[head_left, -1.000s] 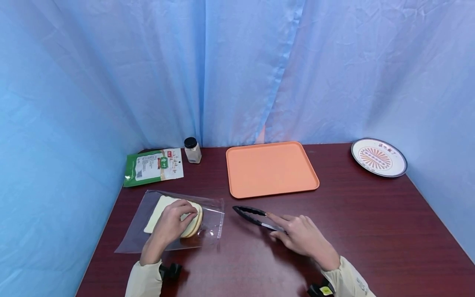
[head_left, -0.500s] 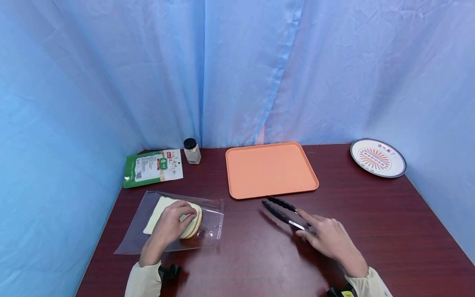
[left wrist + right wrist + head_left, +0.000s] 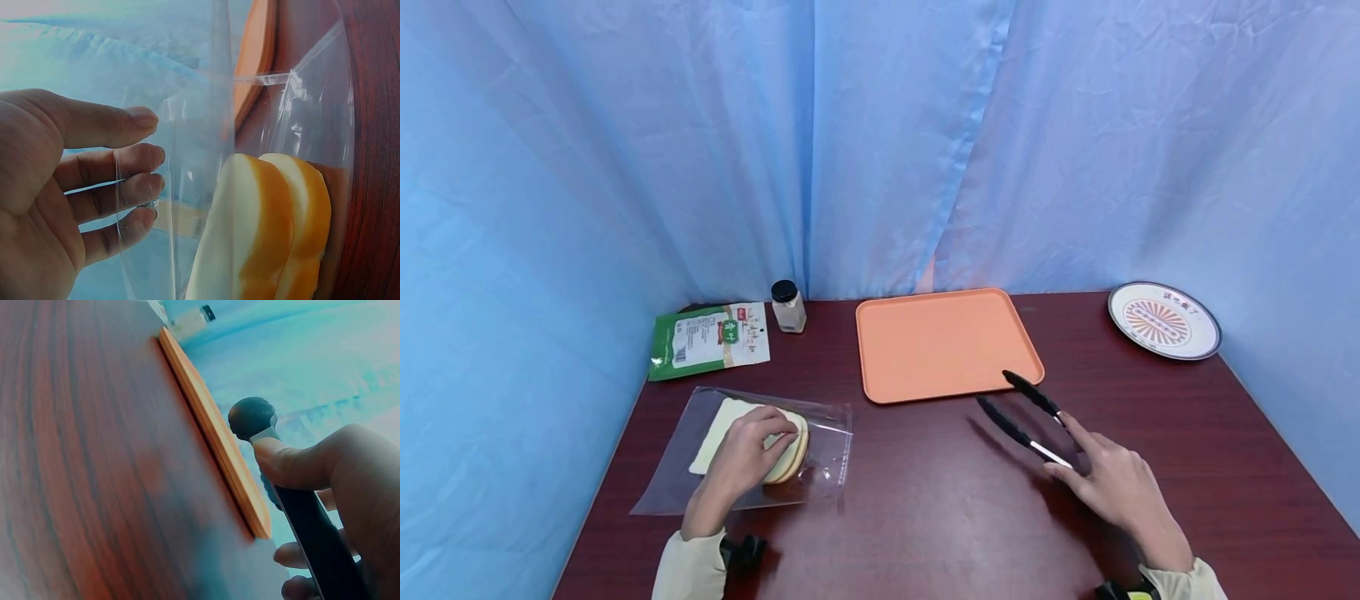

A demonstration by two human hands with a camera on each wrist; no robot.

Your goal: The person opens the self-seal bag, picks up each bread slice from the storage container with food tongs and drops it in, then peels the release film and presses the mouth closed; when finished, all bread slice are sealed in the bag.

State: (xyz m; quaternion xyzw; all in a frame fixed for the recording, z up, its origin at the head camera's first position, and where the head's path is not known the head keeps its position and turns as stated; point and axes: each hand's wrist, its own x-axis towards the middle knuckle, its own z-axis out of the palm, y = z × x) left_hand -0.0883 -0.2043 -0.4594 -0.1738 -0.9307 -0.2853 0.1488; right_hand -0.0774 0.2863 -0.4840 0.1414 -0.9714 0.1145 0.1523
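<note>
In the head view, my left hand (image 3: 747, 446) is over a clear plastic bag (image 3: 662, 479) with bread slices (image 3: 718, 437) inside. Its thumb and fingertips come together at the bag's upper film. The left wrist view has that film (image 3: 200, 125) raised beside the fingers, and two pale slices (image 3: 256, 237) with golden crust lying under it. My right hand (image 3: 1116, 483) holds tongs (image 3: 1051, 454) with black tips, their arms spread apart. Those tips overlap the orange tray's near right corner in the head view. From the right wrist, the thumb lies along the tongs' dark arm (image 3: 312, 531).
The orange tray (image 3: 947, 346) lies at the back middle of the dark wooden table (image 3: 910, 517). A green and white packet (image 3: 711, 340) and a black-capped jar (image 3: 788, 307) are at the back left. A patterned plate (image 3: 1165, 321) sits far right. Blue curtains (image 3: 880, 150) surround the table.
My right hand has carried the tongs to the right, away from the bag, and the tongs' arms have spread wider. The left hand has stayed at the bag.
</note>
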